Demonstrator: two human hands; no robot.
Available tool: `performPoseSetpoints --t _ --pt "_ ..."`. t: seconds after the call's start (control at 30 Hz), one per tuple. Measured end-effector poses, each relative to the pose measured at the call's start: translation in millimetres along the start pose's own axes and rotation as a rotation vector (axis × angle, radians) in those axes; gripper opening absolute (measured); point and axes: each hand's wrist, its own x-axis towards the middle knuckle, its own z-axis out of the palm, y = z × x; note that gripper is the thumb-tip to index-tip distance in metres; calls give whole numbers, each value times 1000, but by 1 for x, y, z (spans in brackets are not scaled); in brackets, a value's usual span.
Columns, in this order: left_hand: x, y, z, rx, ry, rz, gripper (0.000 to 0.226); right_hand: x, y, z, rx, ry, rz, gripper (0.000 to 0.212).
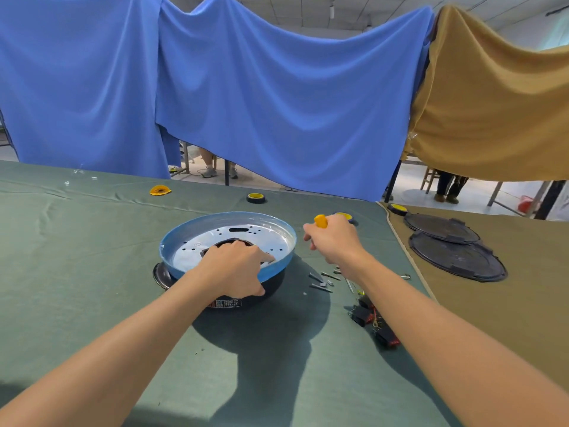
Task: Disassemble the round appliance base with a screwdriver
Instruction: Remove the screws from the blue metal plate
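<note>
The round base [234, 224] sits in the middle of the desk [92, 272], the left hand [237, 265] holds its near rim with fingers [265, 257] inside and thumb outside, and the right hand [334, 241], just right of it, has its fingers wrapped round the yellow screwdriver [320, 221], which likely has to go left.
</note>
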Motion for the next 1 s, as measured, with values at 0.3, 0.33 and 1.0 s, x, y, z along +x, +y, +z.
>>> performPoseSetpoints --t 0.3,0.33,1.0 --pt "4 -25 0 -67 19 -92 83 -8 12 15 -61 -98 -94 30" --pt "2 -29 -1 -72 14 -98 87 -4 10 14 34 -29 -81 33" --pt "-23 -23 -5 112 365 252 44 9 -37 35 -131 -251 22 18"
